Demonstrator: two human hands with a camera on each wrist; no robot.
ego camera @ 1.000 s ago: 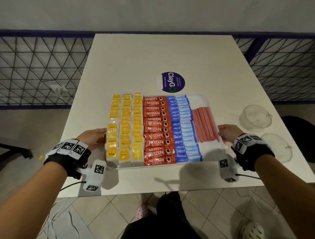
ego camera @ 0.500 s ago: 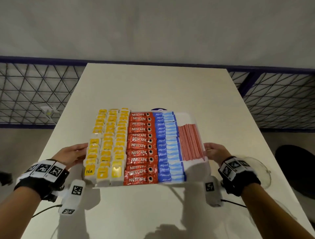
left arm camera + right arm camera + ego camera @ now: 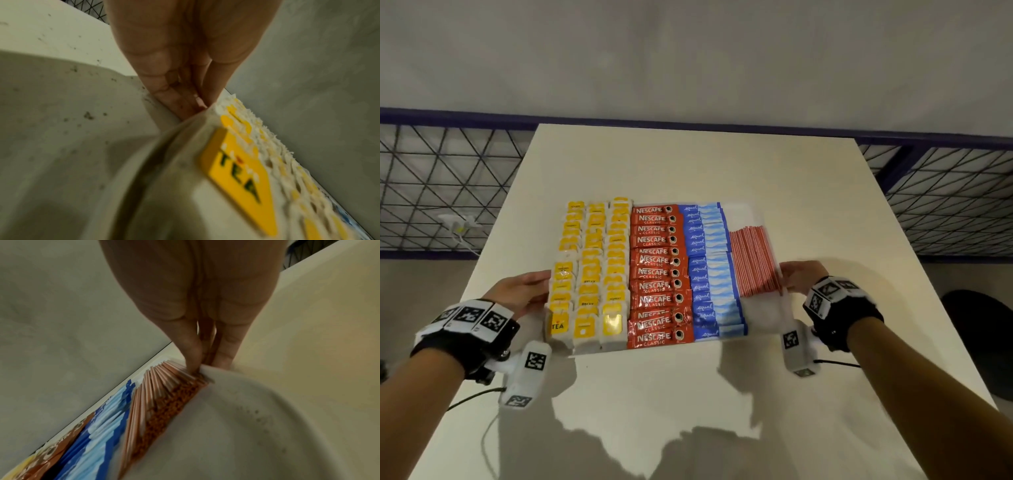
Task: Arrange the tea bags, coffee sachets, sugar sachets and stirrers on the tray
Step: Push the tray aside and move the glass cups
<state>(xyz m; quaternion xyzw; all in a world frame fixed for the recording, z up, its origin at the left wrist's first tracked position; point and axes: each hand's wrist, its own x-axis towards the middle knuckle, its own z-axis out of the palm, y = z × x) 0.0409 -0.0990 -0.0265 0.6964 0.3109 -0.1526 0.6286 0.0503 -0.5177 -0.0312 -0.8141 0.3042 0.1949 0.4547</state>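
The white tray [image 3: 763, 313] hangs in the air above the table, level, casting a shadow below. On it lie yellow tea bags [image 3: 594, 270] at the left, red coffee sachets [image 3: 659, 274], blue sugar sachets [image 3: 710, 270] and red stirrers [image 3: 753, 262] at the right. My left hand [image 3: 524, 291] grips the tray's left edge [image 3: 179, 128], thumb above beside the tea bags [image 3: 238, 172], fingers under. My right hand [image 3: 799, 275] grips the right edge [image 3: 213, 374], with the thumb touching the stirrers [image 3: 164, 395].
The white table [image 3: 688, 164] stretches ahead, bare beyond the tray. A blue railing with wire mesh [image 3: 438, 178] runs along both sides at the far end. A dark round shape [image 3: 983, 339] sits past the table's right edge.
Both hands have lifted the tray off the table and hold it higher and closer to me. The round sticker and clear lids seen earlier are out of sight now.
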